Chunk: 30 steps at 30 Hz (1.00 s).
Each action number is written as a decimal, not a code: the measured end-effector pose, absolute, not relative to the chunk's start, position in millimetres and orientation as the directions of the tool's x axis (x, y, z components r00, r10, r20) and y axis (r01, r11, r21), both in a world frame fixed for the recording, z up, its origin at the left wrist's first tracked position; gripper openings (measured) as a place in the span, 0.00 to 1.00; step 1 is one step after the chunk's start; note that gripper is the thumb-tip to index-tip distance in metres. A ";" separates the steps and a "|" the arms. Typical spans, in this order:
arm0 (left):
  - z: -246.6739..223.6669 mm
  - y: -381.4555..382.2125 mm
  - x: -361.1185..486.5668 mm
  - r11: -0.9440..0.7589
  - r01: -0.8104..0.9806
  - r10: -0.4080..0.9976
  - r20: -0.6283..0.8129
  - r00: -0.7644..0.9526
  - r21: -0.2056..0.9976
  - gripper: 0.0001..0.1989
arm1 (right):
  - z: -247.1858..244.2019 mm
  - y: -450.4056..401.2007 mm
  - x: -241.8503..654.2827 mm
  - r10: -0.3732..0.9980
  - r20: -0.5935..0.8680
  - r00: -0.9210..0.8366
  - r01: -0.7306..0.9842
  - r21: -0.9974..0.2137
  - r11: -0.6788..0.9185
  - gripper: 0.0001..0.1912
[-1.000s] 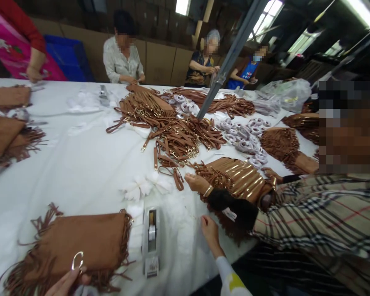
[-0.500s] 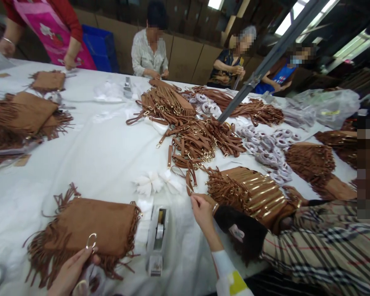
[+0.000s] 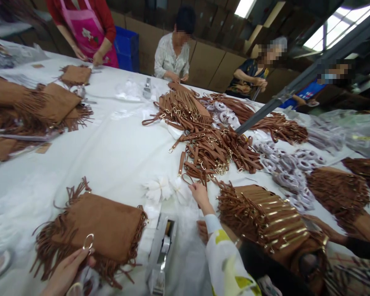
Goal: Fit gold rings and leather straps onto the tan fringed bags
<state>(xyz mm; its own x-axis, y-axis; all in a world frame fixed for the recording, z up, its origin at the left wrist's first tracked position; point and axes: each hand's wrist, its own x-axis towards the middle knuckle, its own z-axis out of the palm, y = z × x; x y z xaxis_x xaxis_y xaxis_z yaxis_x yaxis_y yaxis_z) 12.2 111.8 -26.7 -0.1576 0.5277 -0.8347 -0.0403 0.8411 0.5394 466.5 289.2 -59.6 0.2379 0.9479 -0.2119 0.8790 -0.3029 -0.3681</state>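
While left hand [image 3: 69, 269] pinches metal ring [image 3: 89, 241], right hand [image 3: 201, 196] pinches brown strap [image 3: 187, 178], white-covered table [image 3: 123, 146], cardboard-lined room [image 3: 209, 61]

Forward-down view from person's head

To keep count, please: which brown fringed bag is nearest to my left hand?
The fringed bag just beyond your left hand, left of the near tape dispenser; the others lie farther away.

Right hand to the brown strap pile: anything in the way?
Nothing visible. The right hand is at the near edge of the brown strap pile, fingertips beside a strap loop. A co-worker's hand sits behind it, near the forearm; the white cut-out pieces lie to its left. Neither is in between.
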 end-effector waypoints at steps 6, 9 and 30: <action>-38.6 119.5 21.0 0.850 -0.163 0.498 -0.865 -0.064 0.501 0.21 | -71.1 272.8 460.9 0.906 -0.242 0.348 0.875 -0.264 -0.407 0.14; -31.1 127.9 28.3 0.826 -0.142 0.549 -0.836 -0.020 0.546 0.22 | -69.6 267.0 459.2 0.863 -0.214 0.457 0.844 -0.203 -0.497 0.19; -66.9 125.7 11.2 0.625 0.366 0.776 -0.598 -0.201 0.689 0.27 | -44.7 239.3 475.5 0.845 -0.146 0.514 0.825 -0.186 -0.534 0.15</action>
